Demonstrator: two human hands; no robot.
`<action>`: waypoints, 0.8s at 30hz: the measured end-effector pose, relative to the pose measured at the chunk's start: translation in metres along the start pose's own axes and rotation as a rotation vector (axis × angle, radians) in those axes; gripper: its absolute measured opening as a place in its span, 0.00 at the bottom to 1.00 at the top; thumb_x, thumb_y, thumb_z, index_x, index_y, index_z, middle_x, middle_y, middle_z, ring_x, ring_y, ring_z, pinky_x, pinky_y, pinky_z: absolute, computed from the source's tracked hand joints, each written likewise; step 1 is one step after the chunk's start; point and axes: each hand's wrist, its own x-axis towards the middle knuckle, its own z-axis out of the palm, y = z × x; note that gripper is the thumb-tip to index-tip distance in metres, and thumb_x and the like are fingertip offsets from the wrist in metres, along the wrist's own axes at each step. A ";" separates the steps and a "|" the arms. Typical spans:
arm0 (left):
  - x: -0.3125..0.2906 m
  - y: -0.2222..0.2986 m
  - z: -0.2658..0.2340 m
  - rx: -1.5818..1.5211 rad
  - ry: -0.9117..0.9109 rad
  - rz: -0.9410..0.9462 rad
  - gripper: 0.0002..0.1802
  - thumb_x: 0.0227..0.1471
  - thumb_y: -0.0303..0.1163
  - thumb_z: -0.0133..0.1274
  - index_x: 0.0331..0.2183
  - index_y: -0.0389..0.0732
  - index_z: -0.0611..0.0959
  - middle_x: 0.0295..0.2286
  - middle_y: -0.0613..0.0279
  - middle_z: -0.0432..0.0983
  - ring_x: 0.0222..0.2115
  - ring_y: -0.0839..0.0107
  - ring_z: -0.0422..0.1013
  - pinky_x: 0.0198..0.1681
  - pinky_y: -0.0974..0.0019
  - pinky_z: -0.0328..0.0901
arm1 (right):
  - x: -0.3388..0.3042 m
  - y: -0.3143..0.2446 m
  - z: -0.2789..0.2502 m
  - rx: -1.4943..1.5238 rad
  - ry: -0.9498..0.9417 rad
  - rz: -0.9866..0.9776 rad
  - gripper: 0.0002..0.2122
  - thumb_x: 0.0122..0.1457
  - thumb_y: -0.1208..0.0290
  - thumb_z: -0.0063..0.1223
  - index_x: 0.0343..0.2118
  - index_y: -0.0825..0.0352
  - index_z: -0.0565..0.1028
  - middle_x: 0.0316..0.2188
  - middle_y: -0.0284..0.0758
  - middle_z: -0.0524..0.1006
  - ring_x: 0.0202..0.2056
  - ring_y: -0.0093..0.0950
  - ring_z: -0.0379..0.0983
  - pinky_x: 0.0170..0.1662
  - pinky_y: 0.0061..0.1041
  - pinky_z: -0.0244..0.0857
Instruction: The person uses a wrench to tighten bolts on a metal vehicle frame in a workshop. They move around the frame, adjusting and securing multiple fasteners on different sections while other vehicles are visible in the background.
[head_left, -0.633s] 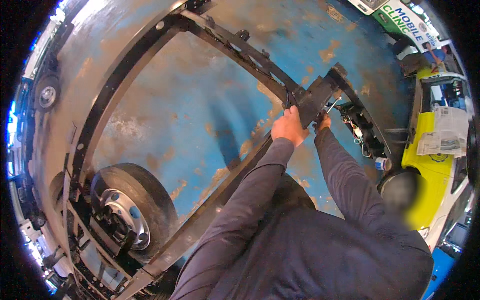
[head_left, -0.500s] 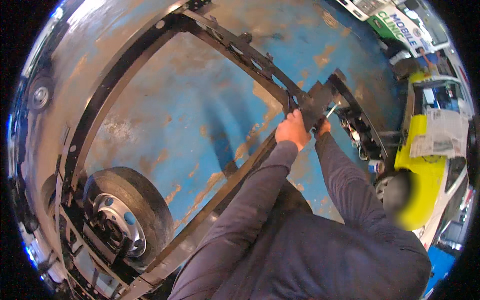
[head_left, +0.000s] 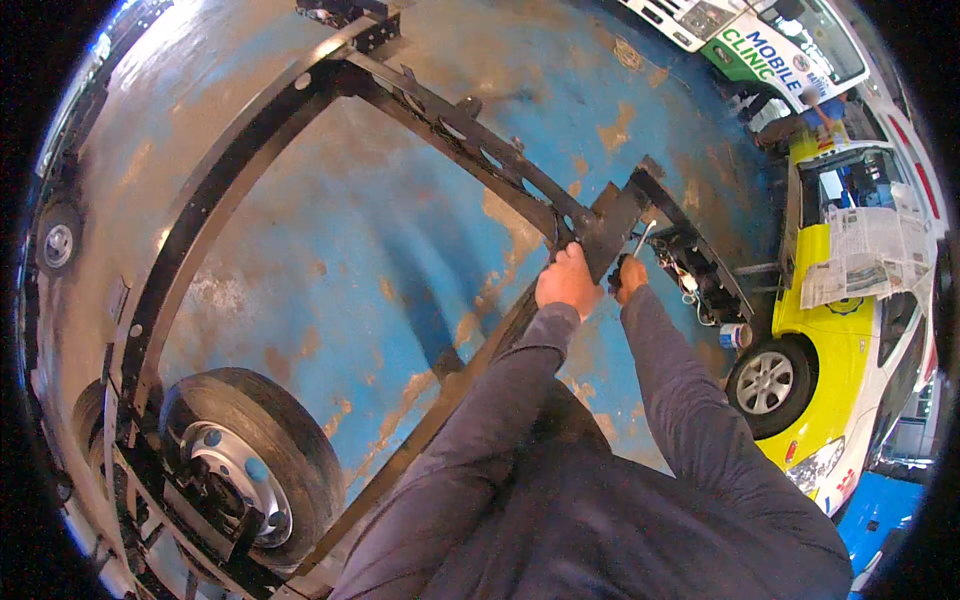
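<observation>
A black steel vehicle chassis frame [head_left: 470, 370] runs up from the lower left to where my hands are. My left hand [head_left: 568, 285] is closed at the joint of side rail and crossmember [head_left: 460, 130], beside a flat dark plate [head_left: 613, 222]. Its fingertips and whatever they hold are hidden. My right hand [head_left: 630, 278], just right of it, is closed round a hand tool with a thin silver shaft [head_left: 645, 238]. The shaft points up and to the right; a dark part shows at the fingers, and the exact kind is unclear.
A wheel [head_left: 250, 460] sits inside the frame at lower left. Wiring [head_left: 688, 285] hangs on the frame's right end, near a small can [head_left: 735, 335]. A yellow and white car [head_left: 835, 370] covered partly with newspaper [head_left: 870, 250] stands right. Beyond are a person [head_left: 825, 112] and a white vehicle [head_left: 690, 20].
The view has shifted, so the car's front wheel shows more. My right hand has drawn slightly away from the plate with the tool; my left hand stays at the joint.
</observation>
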 end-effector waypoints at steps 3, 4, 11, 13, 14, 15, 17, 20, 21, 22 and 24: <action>-0.014 0.000 0.004 -0.016 0.028 0.038 0.33 0.40 0.40 0.63 0.44 0.38 0.65 0.40 0.47 0.72 0.38 0.48 0.74 0.40 0.52 0.71 | 0.009 0.006 -0.004 -0.066 -0.038 -0.116 0.11 0.57 0.57 0.45 0.29 0.61 0.69 0.21 0.31 0.67 0.22 0.30 0.66 0.21 0.35 0.56; -0.013 0.003 0.012 -0.045 0.051 0.043 0.33 0.40 0.39 0.62 0.45 0.38 0.65 0.40 0.47 0.72 0.38 0.48 0.74 0.40 0.52 0.70 | 0.014 0.003 -0.014 -0.092 -0.074 -0.184 0.12 0.57 0.57 0.44 0.30 0.61 0.69 0.21 0.31 0.67 0.22 0.30 0.66 0.21 0.34 0.56; -0.002 0.009 0.011 -0.068 0.004 0.047 0.33 0.39 0.42 0.60 0.44 0.38 0.66 0.40 0.46 0.72 0.38 0.46 0.74 0.41 0.50 0.70 | 0.025 -0.010 -0.075 0.155 -0.343 0.143 0.07 0.58 0.65 0.43 0.28 0.61 0.68 0.19 0.35 0.64 0.23 0.32 0.65 0.23 0.36 0.56; -0.004 0.006 0.006 -0.027 0.000 -0.002 0.33 0.39 0.44 0.60 0.43 0.38 0.66 0.39 0.45 0.72 0.38 0.46 0.74 0.40 0.50 0.70 | -0.020 -0.035 -0.028 -0.046 -0.096 0.234 0.07 0.59 0.64 0.43 0.31 0.61 0.69 0.20 0.35 0.67 0.26 0.34 0.69 0.27 0.38 0.61; -0.003 0.005 0.000 -0.008 0.008 -0.011 0.33 0.39 0.45 0.60 0.43 0.38 0.67 0.39 0.45 0.72 0.38 0.46 0.74 0.40 0.49 0.70 | -0.042 -0.054 -0.018 -0.097 -0.175 0.239 0.07 0.59 0.64 0.43 0.33 0.62 0.69 0.21 0.35 0.68 0.27 0.35 0.70 0.28 0.40 0.63; -0.004 0.003 -0.001 0.006 0.016 0.000 0.33 0.39 0.46 0.61 0.43 0.37 0.67 0.39 0.45 0.72 0.38 0.46 0.73 0.40 0.49 0.69 | -0.062 -0.066 -0.015 -0.147 -0.255 0.247 0.08 0.59 0.64 0.44 0.34 0.62 0.69 0.22 0.36 0.70 0.29 0.36 0.72 0.30 0.41 0.64; -0.004 0.006 0.002 0.020 0.041 0.016 0.34 0.38 0.47 0.61 0.42 0.37 0.67 0.39 0.45 0.72 0.38 0.46 0.73 0.39 0.49 0.69 | -0.061 -0.063 -0.036 -0.219 -0.366 0.261 0.09 0.59 0.64 0.44 0.37 0.64 0.69 0.26 0.38 0.73 0.32 0.36 0.74 0.33 0.44 0.66; -0.007 0.020 0.001 0.038 0.006 0.040 0.35 0.38 0.49 0.62 0.42 0.37 0.67 0.38 0.46 0.73 0.39 0.47 0.72 0.41 0.50 0.68 | -0.014 -0.043 -0.059 -0.088 -0.521 0.195 0.11 0.59 0.69 0.43 0.43 0.67 0.68 0.37 0.44 0.76 0.32 0.36 0.76 0.33 0.51 0.69; -0.005 0.021 0.000 0.052 0.004 0.030 0.35 0.38 0.49 0.62 0.42 0.36 0.68 0.38 0.47 0.73 0.39 0.47 0.72 0.41 0.51 0.68 | -0.006 -0.040 -0.054 0.000 -0.513 0.171 0.10 0.59 0.71 0.41 0.42 0.68 0.68 0.37 0.43 0.75 0.30 0.34 0.74 0.34 0.50 0.71; -0.005 0.023 0.002 0.073 -0.004 0.014 0.36 0.38 0.49 0.63 0.43 0.37 0.68 0.39 0.47 0.73 0.40 0.48 0.72 0.42 0.51 0.67 | -0.003 -0.032 -0.049 0.091 -0.497 0.158 0.09 0.59 0.73 0.40 0.41 0.68 0.68 0.36 0.43 0.75 0.28 0.32 0.72 0.35 0.49 0.72; -0.004 0.033 0.003 0.106 0.019 -0.037 0.36 0.38 0.50 0.63 0.43 0.37 0.68 0.39 0.47 0.73 0.39 0.47 0.72 0.41 0.51 0.67 | 0.000 -0.029 -0.042 0.208 -0.522 0.177 0.08 0.56 0.80 0.38 0.37 0.69 0.68 0.33 0.41 0.73 0.21 0.27 0.63 0.35 0.45 0.75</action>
